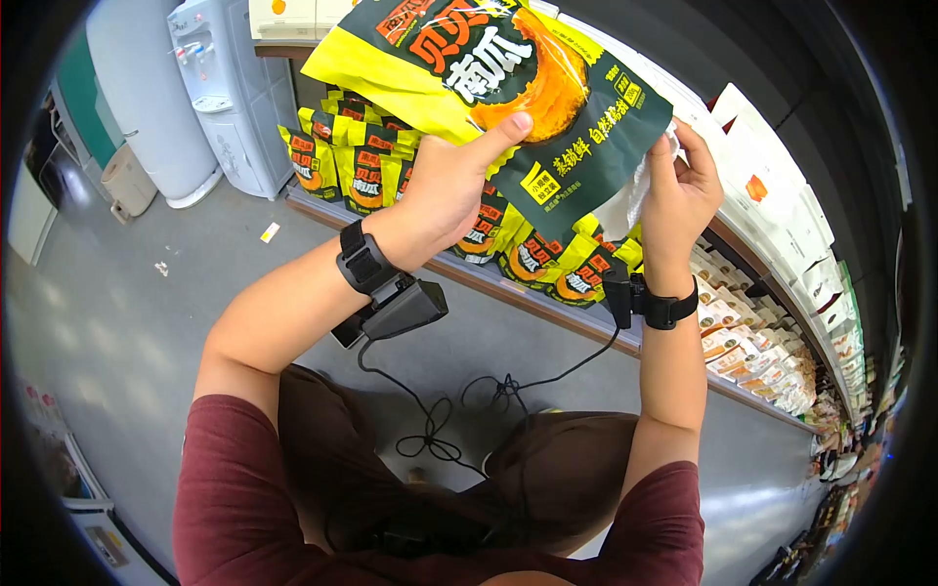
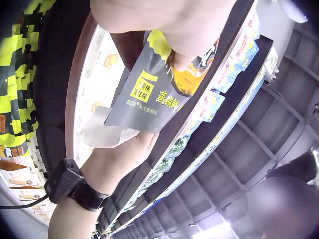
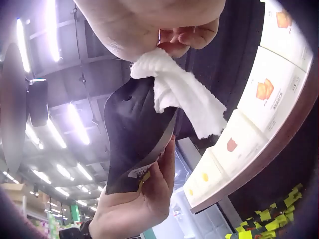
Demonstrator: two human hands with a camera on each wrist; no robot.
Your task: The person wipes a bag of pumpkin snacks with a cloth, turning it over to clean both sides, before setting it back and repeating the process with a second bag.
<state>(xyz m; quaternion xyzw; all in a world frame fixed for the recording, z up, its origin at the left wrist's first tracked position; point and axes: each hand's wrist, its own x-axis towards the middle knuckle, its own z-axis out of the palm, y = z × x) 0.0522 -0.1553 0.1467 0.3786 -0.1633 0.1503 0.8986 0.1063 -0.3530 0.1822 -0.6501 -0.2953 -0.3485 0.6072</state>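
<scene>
A black-and-yellow snack bag (image 1: 596, 107) with orange pumpkin artwork is held up in front of the shelves, tilted. My left hand (image 1: 440, 195) grips its lower left side, thumb across the printed front. At the bag's right edge, my right hand (image 1: 684, 190) holds a white cloth (image 1: 625, 203) with curled fingers. From the right wrist view, the cloth (image 3: 187, 94) hangs down over the dark back of the bag (image 3: 132, 129). Below it, the left hand (image 3: 149, 199) supports the bag. The right fingertips are partly hidden behind the cloth and bag.
Matching pumpkin bags (image 1: 366, 176) stand in rows on the low shelf. White boxes (image 1: 772, 176) line the shelf above, with packets (image 1: 752, 342) farther right. A water dispenser (image 1: 230, 98) stands at the back left. Black cables (image 1: 430, 444) hang between the wrist cameras above the legs.
</scene>
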